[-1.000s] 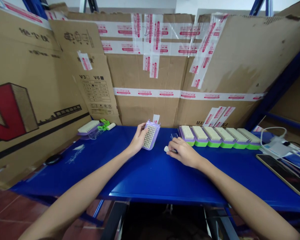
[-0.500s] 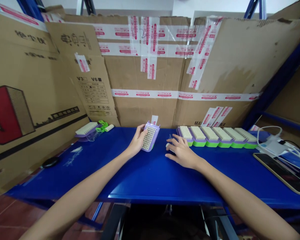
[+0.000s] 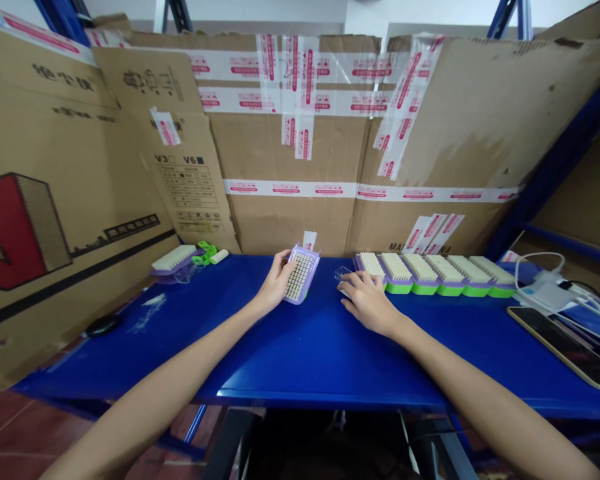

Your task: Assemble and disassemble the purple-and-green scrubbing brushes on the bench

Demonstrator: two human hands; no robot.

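Observation:
My left hand [image 3: 276, 283] is closed on the left side of a purple-framed block [image 3: 301, 273] with rows of small cream pegs, held tilted above the blue table. A bit of green shows at its lower right edge. My right hand [image 3: 367, 301] is lowered to the right, palm down, with fingers drawn together on a thin clear plastic piece [image 3: 343, 272]. Most of that piece is hidden beneath the fingers. Right behind this hand stands the first peg-topped block [image 3: 371, 264] of a row, purple above and green below.
Several similar blocks [image 3: 445, 270] continue the row rightward. White cables with an adapter [image 3: 547, 290] and a phone [image 3: 560, 343] lie at the right. Another block [image 3: 174, 259], a green clip-like part [image 3: 206, 252] and a black round object [image 3: 101, 325] are at the left. Cardboard walls [image 3: 290, 220] enclose the back.
My right hand has shifted slightly right, and its spread fingers have drawn together. More of the clear plastic piece shows beyond the fingertips. My left hand and its block have hardly moved.

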